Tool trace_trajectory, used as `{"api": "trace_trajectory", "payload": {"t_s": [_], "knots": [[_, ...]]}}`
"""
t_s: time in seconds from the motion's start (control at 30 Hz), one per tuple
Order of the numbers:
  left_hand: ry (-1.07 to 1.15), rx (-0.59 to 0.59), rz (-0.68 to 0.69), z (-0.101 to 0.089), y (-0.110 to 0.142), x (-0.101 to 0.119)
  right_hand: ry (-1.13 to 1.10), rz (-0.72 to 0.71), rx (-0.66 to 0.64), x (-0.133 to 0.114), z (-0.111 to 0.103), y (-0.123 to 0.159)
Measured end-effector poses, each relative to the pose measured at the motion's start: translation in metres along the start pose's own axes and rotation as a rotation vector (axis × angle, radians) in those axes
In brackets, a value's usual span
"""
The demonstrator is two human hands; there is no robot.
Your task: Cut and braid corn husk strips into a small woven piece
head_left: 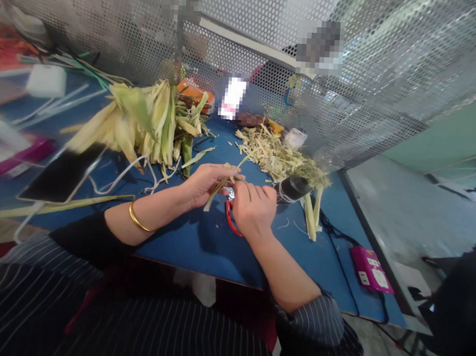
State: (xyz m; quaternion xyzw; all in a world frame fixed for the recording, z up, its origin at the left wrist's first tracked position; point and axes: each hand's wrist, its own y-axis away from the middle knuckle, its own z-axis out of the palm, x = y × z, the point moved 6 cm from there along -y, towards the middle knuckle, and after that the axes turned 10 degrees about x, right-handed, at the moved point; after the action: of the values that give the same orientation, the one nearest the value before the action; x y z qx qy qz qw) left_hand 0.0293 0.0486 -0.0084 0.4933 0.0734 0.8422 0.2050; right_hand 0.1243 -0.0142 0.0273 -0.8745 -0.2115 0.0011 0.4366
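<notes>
My left hand [205, 184] is closed, pinching a narrow strip of corn husk [213, 197] between thumb and fingers. Close against it, my right hand [256, 208] is curled shut around red-handled scissors [230, 218]. One red loop and the metal pivot show at its left side, while the blades are mostly hidden by fingers. The fingertips of both hands meet at the strip's upper end. Just right of my right hand lies a dark spool of thread [296, 188]. Both hands are above the blue table [186, 234].
A bundle of corn husks [160, 125] lies back left, and a heap of husk scraps [279, 156] back right. A corded phone [62, 178] rests at left. A magenta packet [371, 269] and black cables lie at right. A perforated metal screen [245, 55] borders the back.
</notes>
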Motion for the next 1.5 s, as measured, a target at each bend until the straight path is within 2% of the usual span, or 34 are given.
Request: {"api": "trace_trajectory", "payload": {"t_s": [0.1, 0.17, 0.27, 0.4, 0.5, 0.57, 0.6, 0.7, 0.8, 0.87, 0.93, 1.07, 1.17, 1.27, 1.37, 1.43, 1.5], "knots": [[-0.022, 0.017, 0.038, -0.001, -0.001, 0.001, -0.017, 0.016, 0.003, 0.001, -0.001, 0.000], [-0.013, 0.037, 0.043, -0.002, -0.003, 0.000, -0.016, 0.013, 0.055, -0.001, -0.005, 0.000], [0.049, 0.054, 0.033, -0.003, -0.003, -0.001, -0.038, -0.121, 0.132, -0.013, -0.010, -0.001], [0.057, 0.051, -0.027, 0.000, 0.001, -0.007, -0.111, -0.383, -0.004, -0.033, 0.002, 0.003], [0.010, 0.052, -0.046, 0.001, 0.002, -0.011, -0.140, -0.369, -0.007, -0.031, 0.003, 0.002], [-0.027, 0.056, -0.029, 0.000, 0.001, -0.011, -0.225, -0.225, 0.048, -0.020, -0.002, -0.001], [-0.056, 0.055, -0.013, -0.001, 0.000, -0.010, -0.282, -0.102, 0.083, -0.011, -0.004, -0.003], [-0.166, 0.038, 0.041, -0.003, -0.002, -0.007, -0.501, 0.426, 0.125, 0.029, 0.002, 0.000], [-0.243, -0.003, 0.049, -0.001, -0.001, -0.006, -0.874, 0.940, -0.048, 0.055, 0.031, 0.014], [-0.288, -0.037, 0.046, 0.002, 0.001, -0.006, -1.098, 1.174, -0.185, 0.056, 0.048, 0.022], [-0.320, -0.069, 0.064, 0.004, 0.003, -0.007, -1.196, 1.295, -0.238, 0.055, 0.056, 0.026], [-0.325, -0.038, 0.127, 0.002, 0.000, -0.005, -1.211, 1.331, -0.220, 0.053, 0.058, 0.028], [-0.289, 0.062, 0.145, -0.006, -0.005, -0.001, -1.138, 1.220, -0.297, 0.054, 0.056, 0.026], [-0.245, 0.151, 0.135, -0.015, -0.010, 0.004, -1.112, 0.943, -0.434, 0.051, 0.049, 0.017], [-0.229, 0.188, 0.131, -0.020, -0.014, 0.006, -1.004, 0.538, -0.377, 0.044, 0.032, 0.002], [-0.241, 0.187, 0.134, -0.021, -0.015, 0.005, -0.763, 0.210, -0.284, 0.036, 0.020, -0.005], [-0.257, 0.177, 0.138, -0.021, -0.016, 0.003, -0.533, -0.045, -0.217, 0.026, 0.015, -0.005]]}}
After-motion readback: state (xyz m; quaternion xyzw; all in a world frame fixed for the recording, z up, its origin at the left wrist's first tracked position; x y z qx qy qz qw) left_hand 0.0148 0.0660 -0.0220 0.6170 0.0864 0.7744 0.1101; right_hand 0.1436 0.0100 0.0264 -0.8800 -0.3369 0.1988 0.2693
